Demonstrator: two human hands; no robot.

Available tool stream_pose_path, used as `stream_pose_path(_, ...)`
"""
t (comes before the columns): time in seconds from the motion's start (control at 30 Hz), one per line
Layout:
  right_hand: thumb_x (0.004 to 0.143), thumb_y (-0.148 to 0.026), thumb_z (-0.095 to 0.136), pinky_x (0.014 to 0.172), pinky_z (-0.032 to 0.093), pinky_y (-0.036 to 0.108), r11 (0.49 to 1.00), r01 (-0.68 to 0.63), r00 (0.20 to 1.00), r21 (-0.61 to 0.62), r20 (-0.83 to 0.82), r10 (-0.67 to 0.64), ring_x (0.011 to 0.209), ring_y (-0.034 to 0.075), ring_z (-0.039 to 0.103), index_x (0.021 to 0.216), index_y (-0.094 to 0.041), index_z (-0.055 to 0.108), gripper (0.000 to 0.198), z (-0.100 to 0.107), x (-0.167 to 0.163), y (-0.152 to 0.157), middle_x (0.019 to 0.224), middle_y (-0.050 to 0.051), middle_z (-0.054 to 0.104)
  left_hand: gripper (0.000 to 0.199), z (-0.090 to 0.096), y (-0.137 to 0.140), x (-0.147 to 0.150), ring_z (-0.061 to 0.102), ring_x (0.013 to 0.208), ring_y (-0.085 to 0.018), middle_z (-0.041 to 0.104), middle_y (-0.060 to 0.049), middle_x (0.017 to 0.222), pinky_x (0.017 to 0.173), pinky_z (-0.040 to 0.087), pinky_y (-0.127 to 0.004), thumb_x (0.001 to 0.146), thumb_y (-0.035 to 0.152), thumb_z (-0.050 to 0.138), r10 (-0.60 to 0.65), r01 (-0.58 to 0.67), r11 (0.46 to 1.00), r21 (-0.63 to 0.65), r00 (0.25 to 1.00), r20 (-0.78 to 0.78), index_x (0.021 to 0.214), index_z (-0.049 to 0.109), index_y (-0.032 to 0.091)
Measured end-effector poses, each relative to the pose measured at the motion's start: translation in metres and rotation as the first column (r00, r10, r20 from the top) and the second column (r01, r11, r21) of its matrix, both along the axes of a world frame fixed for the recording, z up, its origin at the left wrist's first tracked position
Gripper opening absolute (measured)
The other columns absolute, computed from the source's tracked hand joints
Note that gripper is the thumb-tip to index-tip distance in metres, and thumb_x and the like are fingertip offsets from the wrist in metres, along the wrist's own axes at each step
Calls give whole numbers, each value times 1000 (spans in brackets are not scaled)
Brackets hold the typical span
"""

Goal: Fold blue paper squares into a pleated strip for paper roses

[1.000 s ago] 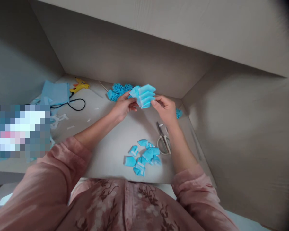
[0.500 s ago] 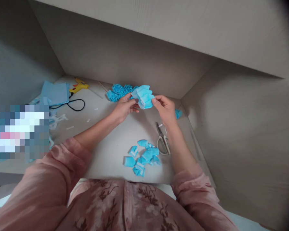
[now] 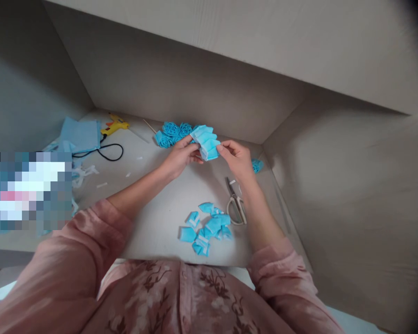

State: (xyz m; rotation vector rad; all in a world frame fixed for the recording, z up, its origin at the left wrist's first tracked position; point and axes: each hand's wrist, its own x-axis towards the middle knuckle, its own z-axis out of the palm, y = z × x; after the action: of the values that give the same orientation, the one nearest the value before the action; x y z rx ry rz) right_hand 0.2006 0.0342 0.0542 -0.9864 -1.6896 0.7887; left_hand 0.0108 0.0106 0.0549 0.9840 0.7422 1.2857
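Between my hands is a light-blue pleated fabric piece (image 3: 206, 141), its folds fanned out above the table. My left hand (image 3: 183, 157) grips its lower left side between thumb and fingers. On the right edge, my right hand (image 3: 236, 155) pinches a corner with thumb and forefinger. Behind the left hand lie several blue rolled fabric roses (image 3: 170, 132) in a cluster. Scissors (image 3: 236, 206) with pale handles rest below my right hand, partly hidden by the forearm. Nearer to me is a loose pile of small blue folded fabric pieces (image 3: 212, 225).
A yellow glue gun (image 3: 115, 124) with a black cord lies at the back left, beside a stack of light-blue fabric (image 3: 79, 134). White scraps (image 3: 85, 171) are strewn at left. Another blue rose (image 3: 257, 165) sits near the right panel (image 3: 351, 185). Panels enclose the table.
The pleated fabric piece has dropped slightly and its folds are drawn a little closer together. My right hand has shifted slightly left with its corner.
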Motion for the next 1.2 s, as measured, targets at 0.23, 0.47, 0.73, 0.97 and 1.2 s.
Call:
stream_pose_path(0.23, 83, -50, 72, 66, 43, 25, 1000, 9, 1000, -7, -12, -9, 67, 11, 56, 83, -22, 74, 28, 1, 1, 0, 73, -3, 68, 23, -2, 1, -1, 66, 70, -11, 70, -1, 84, 65, 56, -24, 85, 20, 63, -43, 42, 998, 39, 999, 9, 108, 61, 17)
stream_pose_path(0.47, 84, -49, 70, 69, 46, 25, 1000, 2, 1000, 12, -9, -2, 70, 12, 58, 83, -22, 73, 27, 5, 1, -2, 76, -2, 68, 22, -1, 1, -2, 67, 70, -14, 70, -2, 81, 67, 57, -27, 87, 30, 64, -57, 55, 997, 62, 998, 27, 103, 60, 16)
stream_pose_path(0.73, 81, -62, 70, 82, 53, 30, 991, -98, 995, -96, -11, 97, 86, 16, 65, 91, -24, 75, 40, 10, 1, -7, 89, 1, 73, 15, -7, 7, -3, 66, 66, -11, 72, -2, 78, 66, 54, -23, 88, 23, 62, 81, -78, 996, 39, 995, -61, 100, 63, 16)
stream_pose_path(0.97, 82, -66, 68, 89, 54, 32, 995, -68, 997, -74, -38, 65, 94, 17, 68, 106, -25, 73, 48, 13, 0, -7, 102, 3, 75, 28, -14, 9, -2, 66, 67, -11, 73, -2, 84, 65, 55, -22, 87, 19, 59, 165, -109, 967, 231, 956, -242, 114, 65, 16)
stream_pose_path(1.2, 77, -51, 77, 75, 52, 29, 987, -133, 991, -86, 5, 134, 76, 13, 62, 87, -22, 70, 32, 12, -1, -9, 81, -1, 69, 43, -19, 5, 0, 64, 66, -12, 71, 0, 81, 63, 53, -22, 85, 15, 55, 230, -105, 940, 324, 898, -374, 126, 65, 20)
